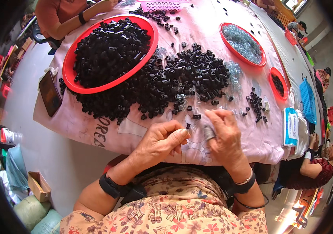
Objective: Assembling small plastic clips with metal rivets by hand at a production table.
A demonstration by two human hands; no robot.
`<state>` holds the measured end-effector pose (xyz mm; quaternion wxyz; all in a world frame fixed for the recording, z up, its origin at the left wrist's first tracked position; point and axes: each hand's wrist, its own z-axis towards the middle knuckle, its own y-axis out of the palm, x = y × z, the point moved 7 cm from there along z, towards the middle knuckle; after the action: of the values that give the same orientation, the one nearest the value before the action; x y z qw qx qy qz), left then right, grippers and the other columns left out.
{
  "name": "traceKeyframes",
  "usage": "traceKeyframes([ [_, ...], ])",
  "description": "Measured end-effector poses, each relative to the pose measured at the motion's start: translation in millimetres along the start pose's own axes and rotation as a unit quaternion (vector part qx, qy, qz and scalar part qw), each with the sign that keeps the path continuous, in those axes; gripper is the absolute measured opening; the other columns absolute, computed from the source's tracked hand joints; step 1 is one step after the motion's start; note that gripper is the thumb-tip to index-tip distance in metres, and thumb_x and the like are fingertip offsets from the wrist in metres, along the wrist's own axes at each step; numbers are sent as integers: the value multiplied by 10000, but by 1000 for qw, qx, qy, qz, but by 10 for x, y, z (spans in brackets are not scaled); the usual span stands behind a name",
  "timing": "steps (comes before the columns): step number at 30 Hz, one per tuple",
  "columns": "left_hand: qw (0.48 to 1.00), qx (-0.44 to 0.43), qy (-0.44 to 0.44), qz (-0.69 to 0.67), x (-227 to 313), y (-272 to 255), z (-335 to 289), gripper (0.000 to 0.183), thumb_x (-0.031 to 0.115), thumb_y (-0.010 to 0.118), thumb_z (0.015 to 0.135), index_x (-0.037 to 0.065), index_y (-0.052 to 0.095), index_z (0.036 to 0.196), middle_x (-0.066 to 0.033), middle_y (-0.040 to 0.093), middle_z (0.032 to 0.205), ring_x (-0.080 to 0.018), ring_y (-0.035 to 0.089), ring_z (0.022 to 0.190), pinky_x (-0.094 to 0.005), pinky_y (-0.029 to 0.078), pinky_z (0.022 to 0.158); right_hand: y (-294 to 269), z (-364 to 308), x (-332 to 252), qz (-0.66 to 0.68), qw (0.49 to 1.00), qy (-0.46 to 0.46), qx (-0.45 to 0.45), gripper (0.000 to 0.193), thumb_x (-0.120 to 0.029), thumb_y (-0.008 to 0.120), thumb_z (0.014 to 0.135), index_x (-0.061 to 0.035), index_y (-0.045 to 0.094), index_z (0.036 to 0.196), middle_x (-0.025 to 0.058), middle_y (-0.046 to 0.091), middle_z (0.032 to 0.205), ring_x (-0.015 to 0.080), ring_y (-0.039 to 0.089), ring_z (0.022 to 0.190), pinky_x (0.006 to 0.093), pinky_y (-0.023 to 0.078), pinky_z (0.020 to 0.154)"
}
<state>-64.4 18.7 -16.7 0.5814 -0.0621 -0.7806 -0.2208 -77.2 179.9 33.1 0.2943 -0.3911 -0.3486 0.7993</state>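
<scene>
My left hand (162, 140) is closed, thumb and fingers pinching a small black plastic piece (188, 126) just over the cloth. To its right, my right hand (225, 138) hovers low above the table with its thumb and forefinger apart, and I see nothing between them. A grey wrap (209, 132) covers its thumb. Just ahead of the hands lies a single black plastic tube (196, 116). Beyond it spreads a large heap of small black plastic parts (197, 70), with thin clear springs (233, 76) mixed in along its right side.
A red basin (155, 43) heaped with black parts stands at the left, near a phone (50, 93). Farther right are a red tray (265, 58) of springs, a smaller red bowl (285, 95), a blue-white packet (290, 126) and a blue basket (308, 101). Other people sit around the table.
</scene>
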Motion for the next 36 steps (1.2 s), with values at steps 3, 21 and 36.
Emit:
traceKeyframes([
  [3, 1000, -2, 3, 12, 9, 5, 3, 261, 278, 557, 989, 38, 658, 970, -9, 657, 820, -32, 569, 659, -180, 456, 580, -161, -158, 187, -5, 998, 57, -9, 309, 8, 658, 762, -10, 646, 1070, 155, 584, 975, 318, 589, 898, 395, 490, 799],
  [21, 1000, -7, -4, 19, 26, -5, 7, 252, 262, 568, 985, 25, 651, 974, -17, 651, 830, -46, 580, 667, -192, 482, 595, -194, 244, 482, -70, 992, 105, -5, 246, -55, 661, 772, -65, 667, 1018, 108, 563, 967, 291, 605, 856, 392, 499, 733],
  [36, 1000, 2, -6, 10, 1, 12, -1, 231, 258, 570, 979, 40, 634, 937, 27, 600, 794, -23, 543, 647, -189, 446, 540, 0, 364, 333, -159, 986, 13, -41, 213, -63, 672, 717, -83, 572, 904, 103, 567, 849, 302, 582, 815, 412, 479, 730],
])
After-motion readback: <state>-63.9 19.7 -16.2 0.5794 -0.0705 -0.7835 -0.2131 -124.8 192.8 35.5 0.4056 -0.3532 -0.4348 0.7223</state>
